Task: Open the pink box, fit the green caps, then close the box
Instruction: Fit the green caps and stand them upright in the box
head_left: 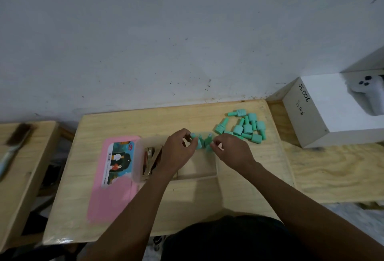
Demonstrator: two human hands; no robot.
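At middle of pale wooden table (187,204): flat pink plastic box (112,198) lies open, lid out to left. Step in hand, I judge: fitting. Left hand (178,153), fingers curled, pinches small mint-green cap (195,142) at box far end; right hand (230,153) pinches its neighbour. Loose green caps (246,128) heaped near, to right. Next move calls for seating both straight, then fetching more.

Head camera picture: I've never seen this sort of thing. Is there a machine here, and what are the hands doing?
No machine: a person wears a camera on the head, looking down at their own hands. On the wooden table lies the pink box, opened, its lid flat to the left. The left hand and right hand each pinch green caps standing at the far side of the box. More caps lie in a loose pile to the right, near a white carton.
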